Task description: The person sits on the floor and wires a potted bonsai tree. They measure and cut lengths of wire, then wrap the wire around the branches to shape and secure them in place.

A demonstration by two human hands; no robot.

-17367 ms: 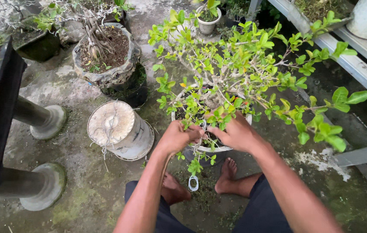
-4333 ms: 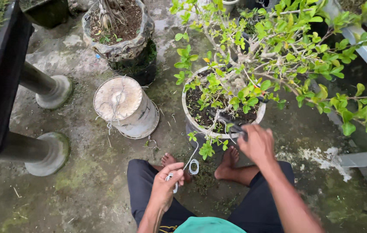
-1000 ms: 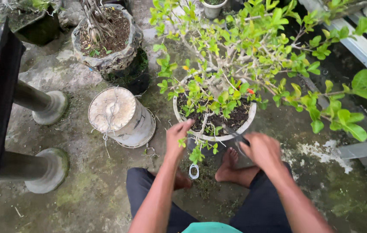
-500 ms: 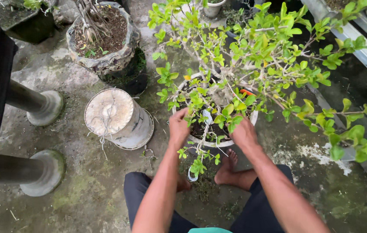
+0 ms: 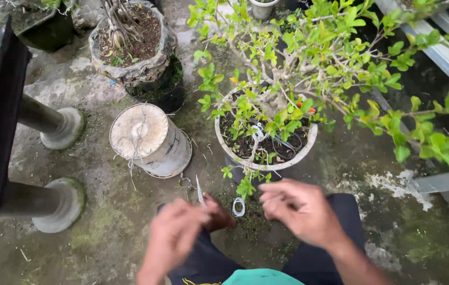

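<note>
White wire (image 5: 199,191) is pinched in left hand (image 5: 177,237) | right hand (image 5: 298,211), fingers loosely curled, nothing held | both withdrawn from branches since half-second ago | potted shrub (image 5: 266,132) just ahead.

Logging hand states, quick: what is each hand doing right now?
Left hand: blurred, fingers curled, seemingly pinching a thin pale wire.
Right hand: fingers loosely curled, holding nothing visible, near the round white plant pot.
</note>
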